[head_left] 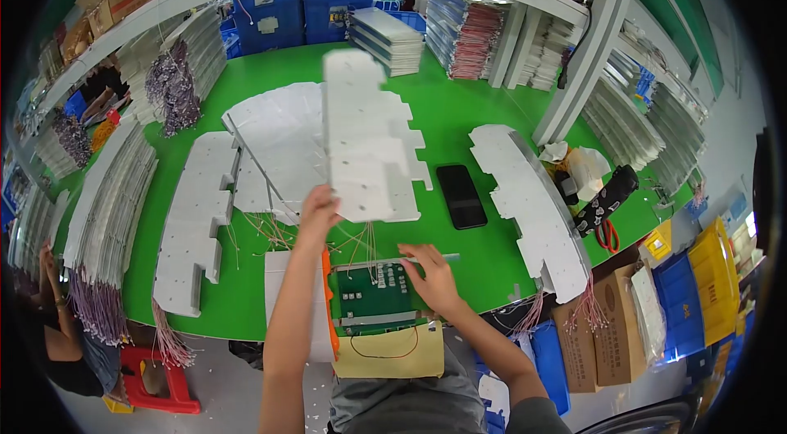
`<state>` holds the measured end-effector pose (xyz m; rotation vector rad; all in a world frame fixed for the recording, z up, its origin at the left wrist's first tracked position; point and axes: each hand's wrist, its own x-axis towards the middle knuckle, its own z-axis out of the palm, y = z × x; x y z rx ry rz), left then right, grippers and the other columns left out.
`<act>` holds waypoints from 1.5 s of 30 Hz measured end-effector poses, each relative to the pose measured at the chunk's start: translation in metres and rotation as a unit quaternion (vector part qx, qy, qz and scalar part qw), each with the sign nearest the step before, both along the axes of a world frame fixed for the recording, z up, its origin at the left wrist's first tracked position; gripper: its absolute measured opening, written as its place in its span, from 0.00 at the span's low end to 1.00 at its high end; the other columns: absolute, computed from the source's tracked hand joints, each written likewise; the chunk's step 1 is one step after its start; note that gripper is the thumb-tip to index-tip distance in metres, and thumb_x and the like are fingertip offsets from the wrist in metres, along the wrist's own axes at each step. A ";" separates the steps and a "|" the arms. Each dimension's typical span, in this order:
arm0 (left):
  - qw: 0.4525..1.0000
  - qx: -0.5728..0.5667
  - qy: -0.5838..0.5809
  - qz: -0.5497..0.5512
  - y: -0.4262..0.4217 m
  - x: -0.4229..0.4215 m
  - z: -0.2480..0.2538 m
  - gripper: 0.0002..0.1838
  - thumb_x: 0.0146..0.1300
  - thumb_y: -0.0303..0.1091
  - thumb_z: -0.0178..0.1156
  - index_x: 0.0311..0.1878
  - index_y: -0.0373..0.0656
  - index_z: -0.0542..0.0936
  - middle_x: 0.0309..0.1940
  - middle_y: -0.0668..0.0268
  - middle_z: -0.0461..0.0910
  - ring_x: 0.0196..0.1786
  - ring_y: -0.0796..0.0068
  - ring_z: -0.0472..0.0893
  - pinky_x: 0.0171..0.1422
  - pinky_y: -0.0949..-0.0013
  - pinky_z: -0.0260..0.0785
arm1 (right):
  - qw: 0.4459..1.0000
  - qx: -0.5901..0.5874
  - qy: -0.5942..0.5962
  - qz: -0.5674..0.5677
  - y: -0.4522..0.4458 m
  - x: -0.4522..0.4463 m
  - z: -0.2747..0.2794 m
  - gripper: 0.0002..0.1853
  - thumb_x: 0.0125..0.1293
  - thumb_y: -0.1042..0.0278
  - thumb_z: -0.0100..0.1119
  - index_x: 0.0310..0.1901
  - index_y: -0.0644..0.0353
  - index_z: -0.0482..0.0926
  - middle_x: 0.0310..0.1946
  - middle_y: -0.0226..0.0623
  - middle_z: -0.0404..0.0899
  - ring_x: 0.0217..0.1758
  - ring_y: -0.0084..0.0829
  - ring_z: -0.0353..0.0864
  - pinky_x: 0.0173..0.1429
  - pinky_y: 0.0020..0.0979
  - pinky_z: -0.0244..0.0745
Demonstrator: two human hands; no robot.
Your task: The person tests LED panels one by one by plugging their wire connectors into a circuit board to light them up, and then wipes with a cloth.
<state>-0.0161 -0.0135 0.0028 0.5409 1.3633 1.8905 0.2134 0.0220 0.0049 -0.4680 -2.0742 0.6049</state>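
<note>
My left hand (pixel 320 209) grips the lower left edge of a white notched panel (pixel 357 139), which is raised over other white sheets (pixel 283 131) and slightly blurred. Thin wires (pixel 369 245) hang below it. My right hand (pixel 428 274) rests at the upper right of a green circuit board (pixel 373 299), with its fingers spread and nothing seen in them. The board lies near the table's front edge, between metal strips. An orange strip (pixel 330 303) runs along its left side, and a yellow sheet (pixel 389 354) is in front.
White panels with wires lie left (pixel 197 221) and right (pixel 533 213). A black phone (pixel 461 196) is right of centre. Red scissors (pixel 607 236) and a black patterned pouch (pixel 608 200) sit at the right edge. Panel stacks (pixel 115 196) stand left. Another person's arm (pixel 57 303) shows far left.
</note>
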 end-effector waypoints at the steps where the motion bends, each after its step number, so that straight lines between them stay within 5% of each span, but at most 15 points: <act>1: 0.998 0.006 -0.014 0.062 -0.003 -0.009 0.001 0.20 0.56 0.20 0.53 0.53 0.46 0.68 0.38 0.67 0.73 0.37 0.79 0.73 0.38 0.80 0.67 | 1.000 -0.003 0.007 0.005 0.001 -0.003 0.002 0.06 0.56 0.76 0.57 0.37 0.61 0.76 0.29 0.31 0.76 0.29 0.30 0.74 0.34 0.26 0.69; 3: 0.979 -0.014 0.054 0.198 -0.012 -0.031 -0.002 0.21 0.56 0.22 0.52 0.54 0.47 0.67 0.40 0.67 0.72 0.38 0.80 0.73 0.37 0.79 0.67 | 0.995 -0.013 -0.098 -0.007 0.010 -0.016 0.009 0.07 0.58 0.73 0.57 0.38 0.62 0.75 0.28 0.32 0.76 0.28 0.32 0.74 0.33 0.28 0.70; 6: 0.880 0.022 0.232 0.413 -0.010 -0.056 -0.024 0.22 0.55 0.21 0.50 0.55 0.40 0.64 0.53 0.58 0.66 0.48 0.67 0.70 0.53 0.68 0.63 | 0.971 0.096 -0.195 -0.098 0.032 -0.060 0.001 0.12 0.62 0.60 0.52 0.32 0.62 0.74 0.24 0.37 0.77 0.21 0.38 0.75 0.25 0.34 0.71; 8: 0.853 -0.026 0.296 0.429 -0.017 -0.044 -0.018 0.23 0.54 0.21 0.50 0.55 0.39 0.64 0.53 0.57 0.65 0.49 0.66 0.69 0.54 0.68 0.62 | 0.940 0.096 -0.296 -0.137 0.038 -0.085 0.004 0.15 0.62 0.56 0.50 0.29 0.62 0.73 0.20 0.42 0.77 0.18 0.41 0.76 0.22 0.36 0.71; 11: 0.734 -0.143 0.472 0.468 -0.015 -0.025 0.003 0.23 0.54 0.20 0.50 0.55 0.36 0.63 0.54 0.54 0.64 0.51 0.63 0.68 0.59 0.66 0.59 | 0.930 0.091 -0.316 -0.167 0.057 -0.119 -0.027 0.15 0.60 0.57 0.50 0.28 0.64 0.74 0.19 0.46 0.76 0.18 0.44 0.77 0.23 0.37 0.72; 13: 0.811 -0.026 0.439 0.386 -0.012 -0.017 0.006 0.22 0.53 0.20 0.49 0.54 0.36 0.64 0.53 0.54 0.65 0.51 0.64 0.68 0.56 0.67 0.61 | 0.929 0.100 -0.308 -0.180 0.067 -0.122 -0.027 0.15 0.60 0.58 0.50 0.28 0.64 0.73 0.19 0.46 0.77 0.18 0.44 0.77 0.23 0.37 0.72; 14: 0.811 -0.026 0.438 0.388 -0.009 -0.013 0.006 0.22 0.53 0.20 0.49 0.54 0.36 0.64 0.53 0.54 0.65 0.51 0.64 0.68 0.56 0.67 0.61 | 0.928 0.104 -0.304 -0.188 0.069 -0.121 -0.029 0.14 0.60 0.59 0.50 0.28 0.64 0.73 0.19 0.46 0.77 0.18 0.44 0.77 0.23 0.38 0.73; 16: 0.904 -0.018 0.337 0.263 -0.006 -0.005 0.005 0.18 0.54 0.20 0.49 0.50 0.36 0.67 0.47 0.55 0.70 0.47 0.66 0.71 0.53 0.67 0.65 | 0.926 0.109 -0.299 -0.204 0.070 -0.120 -0.037 0.13 0.59 0.61 0.50 0.28 0.64 0.73 0.19 0.47 0.77 0.19 0.45 0.77 0.23 0.38 0.73; 21: 0.957 -0.022 0.278 0.081 0.002 -0.001 -0.011 0.14 0.54 0.21 0.51 0.46 0.35 0.70 0.38 0.58 0.75 0.39 0.69 0.75 0.46 0.71 0.68 | 0.935 0.138 -0.278 -0.172 0.048 -0.111 -0.026 0.08 0.54 0.68 0.51 0.24 0.62 0.75 0.19 0.44 0.77 0.19 0.43 0.78 0.22 0.38 0.72; 27: 0.969 -0.051 0.243 0.010 0.004 0.003 -0.014 0.10 0.57 0.24 0.51 0.44 0.34 0.72 0.31 0.61 0.77 0.33 0.72 0.76 0.42 0.73 0.70 | 0.949 0.076 -0.265 -0.153 0.053 -0.113 -0.017 0.10 0.56 0.65 0.51 0.26 0.63 0.74 0.19 0.47 0.76 0.18 0.49 0.75 0.23 0.40 0.71; 31: 0.989 -0.024 0.122 -0.084 0.003 0.014 -0.002 0.10 0.61 0.30 0.51 0.42 0.34 0.73 0.30 0.61 0.77 0.31 0.73 0.76 0.39 0.74 0.70 | 0.958 0.070 -0.206 -0.189 0.049 -0.104 0.010 0.09 0.55 0.65 0.52 0.25 0.63 0.75 0.19 0.48 0.76 0.18 0.50 0.74 0.23 0.41 0.70; 37: 0.976 -0.049 0.169 -0.131 0.007 0.022 -0.009 0.11 0.63 0.34 0.52 0.39 0.34 0.75 0.29 0.61 0.77 0.30 0.75 0.76 0.38 0.76 0.70 | 0.956 0.104 -0.217 -0.170 0.045 -0.095 -0.004 0.09 0.54 0.66 0.54 0.23 0.62 0.74 0.16 0.47 0.75 0.17 0.48 0.73 0.22 0.40 0.69; 44: 0.987 -0.034 0.049 -0.151 0.007 0.024 0.007 0.08 0.59 0.32 0.56 0.37 0.37 0.76 0.27 0.63 0.76 0.28 0.77 0.76 0.37 0.77 0.72 | 0.981 -0.005 -0.191 -0.025 -0.019 -0.050 0.032 0.07 0.56 0.68 0.55 0.25 0.63 0.73 0.14 0.37 0.74 0.14 0.37 0.72 0.20 0.33 0.66; 45: 0.984 -0.026 0.030 -0.172 0.004 0.024 0.006 0.07 0.59 0.31 0.56 0.36 0.37 0.77 0.27 0.63 0.75 0.27 0.77 0.76 0.37 0.77 0.72 | 0.969 -0.138 -0.188 0.079 -0.029 -0.039 0.036 0.07 0.57 0.69 0.54 0.26 0.62 0.74 0.14 0.35 0.74 0.14 0.32 0.72 0.20 0.29 0.65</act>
